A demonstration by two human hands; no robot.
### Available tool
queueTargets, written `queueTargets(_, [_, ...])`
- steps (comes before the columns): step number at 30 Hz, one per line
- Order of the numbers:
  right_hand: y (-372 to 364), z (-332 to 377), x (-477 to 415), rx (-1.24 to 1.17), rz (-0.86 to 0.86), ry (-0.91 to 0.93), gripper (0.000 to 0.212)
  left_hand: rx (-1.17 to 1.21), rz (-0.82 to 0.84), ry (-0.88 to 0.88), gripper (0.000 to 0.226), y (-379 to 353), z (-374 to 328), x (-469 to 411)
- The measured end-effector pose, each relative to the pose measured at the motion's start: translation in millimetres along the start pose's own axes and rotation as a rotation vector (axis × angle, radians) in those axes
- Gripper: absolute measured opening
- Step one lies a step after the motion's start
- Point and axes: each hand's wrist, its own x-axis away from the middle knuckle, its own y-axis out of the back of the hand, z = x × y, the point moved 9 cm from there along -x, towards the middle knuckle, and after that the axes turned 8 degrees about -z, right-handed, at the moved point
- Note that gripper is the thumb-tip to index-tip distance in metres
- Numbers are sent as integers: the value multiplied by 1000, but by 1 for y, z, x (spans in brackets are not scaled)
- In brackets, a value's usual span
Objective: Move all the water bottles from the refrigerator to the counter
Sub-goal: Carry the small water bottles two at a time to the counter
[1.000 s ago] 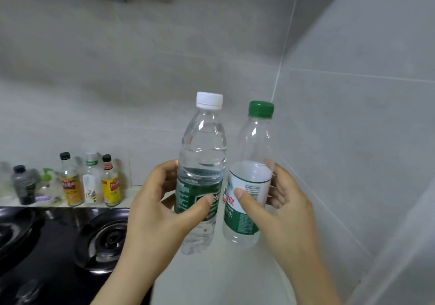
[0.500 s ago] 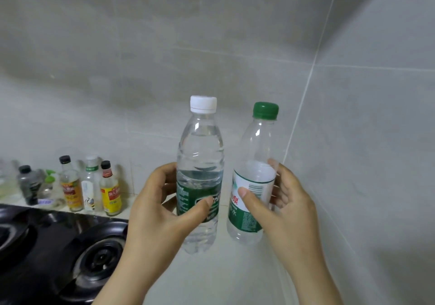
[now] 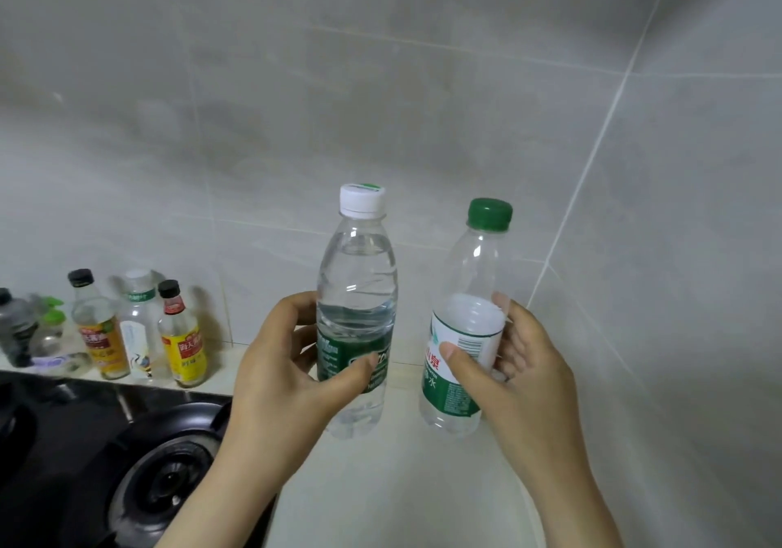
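Bottles upright, one per hand: left hand (image 3: 287, 361) curls round the white-capped bottle (image 3: 357, 285), right hand (image 3: 520, 361) clasps the green-capped bottle (image 3: 478, 276) at its label. Both sit low over the counter (image 3: 402, 484) beneath the hands, kept vertical, probably to stand them side by side.

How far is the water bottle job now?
Done: two bottles are out, at the counter. In hand: left hand grips the white-capped bottle, right hand the green-capped bottle. Left: leave both standing there and let go; the refrigerator is not in view.
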Motion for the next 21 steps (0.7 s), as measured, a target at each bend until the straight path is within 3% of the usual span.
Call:
queueTargets(7, [-28,-41,-20,106,56,-74,49,-24,28,32,58,-2,50,-32])
queueTargets(15, [-43,-108,-32,243,60,-189,67,-75,56,144,60,-15,127,-51])
queueTargets(18, [-50,-131,-34,313,76,-223,58,-136,67,135,70,-21,149,-52])
queueTargets(21, [-58,-154,-36,348,89,-247,55,-201,73,103,58,-25,166,-53])
